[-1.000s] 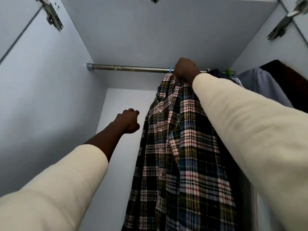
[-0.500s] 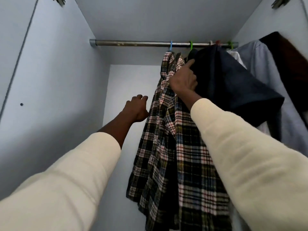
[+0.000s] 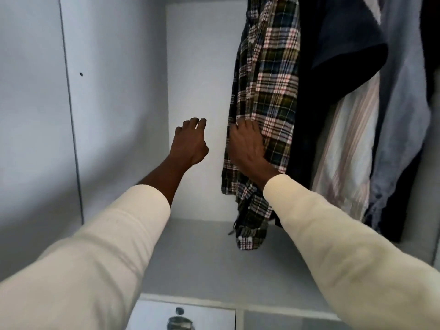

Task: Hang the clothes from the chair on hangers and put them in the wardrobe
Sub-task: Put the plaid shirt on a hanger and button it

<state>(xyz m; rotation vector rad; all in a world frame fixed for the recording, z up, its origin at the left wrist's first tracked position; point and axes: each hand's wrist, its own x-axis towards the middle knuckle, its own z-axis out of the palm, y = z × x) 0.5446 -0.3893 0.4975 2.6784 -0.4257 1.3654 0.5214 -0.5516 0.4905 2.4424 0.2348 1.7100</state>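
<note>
A plaid shirt [image 3: 269, 75] hangs inside the white wardrobe [image 3: 114, 96]; its sleeve cuff [image 3: 248, 239] dangles onto the wardrobe floor. My right hand [image 3: 246, 146] lies against the shirt's lower left edge, fingers reaching round the hem. My left hand [image 3: 190, 141] hovers in the free space left of the shirt, fingers loosely bent, holding nothing. The rail and the hanger are out of view above.
Right of the plaid shirt hang a dark navy garment [image 3: 345, 44], a pale striped shirt [image 3: 350, 144] and a grey-blue shirt [image 3: 404, 103]. The grey wardrobe floor [image 3: 202, 263] lies below, with a drawer front and dark knob [image 3: 179, 312] under it.
The view dropped from the rail to the wardrobe floor. My right hand slid from the shirt's collar down to its lower edge. My left hand lowered too, still apart from the shirt.
</note>
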